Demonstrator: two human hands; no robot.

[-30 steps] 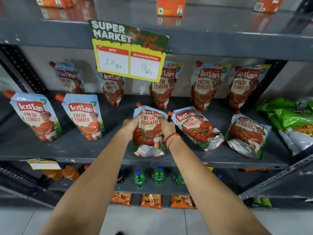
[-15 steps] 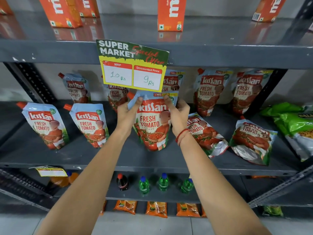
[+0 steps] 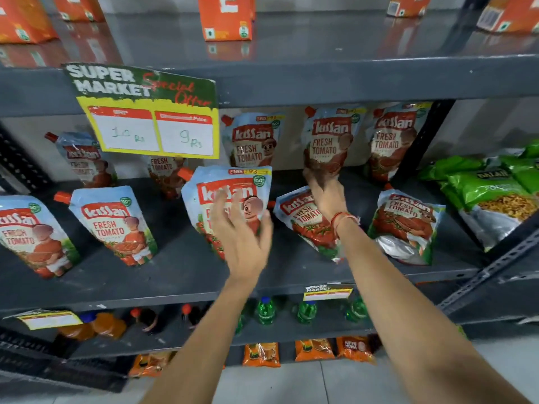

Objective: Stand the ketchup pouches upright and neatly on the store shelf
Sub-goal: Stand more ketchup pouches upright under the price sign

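Note:
Blue-and-red ketchup pouches fill the grey middle shelf [image 3: 175, 275]. The centre front pouch [image 3: 233, 188] stands upright, and my left hand [image 3: 242, 240] hovers right in front of it with fingers spread. My right hand [image 3: 325, 196] reaches to the back row and grips the bottom of a standing pouch [image 3: 331, 138]. Two front pouches lie tilted back: one [image 3: 303, 225] under my right wrist, another [image 3: 405, 225] further right. Two front pouches [image 3: 113, 225] [image 3: 26, 237] stand at the left. Other back-row pouches [image 3: 253, 141] [image 3: 393, 138] [image 3: 84, 158] lean on the wall.
A price sign [image 3: 145, 112] hangs from the upper shelf edge and covers part of the back row. Green snack bags [image 3: 490, 193] lie at the right end. Orange cartons [image 3: 224, 18] stand above. Bottles [image 3: 265, 312] and orange packets [image 3: 261, 354] sit on the lower shelves.
Both hands lifted the centre pouch from lying to upright. My left hand has let go of it, and my right hand has moved right and back to a rear pouch.

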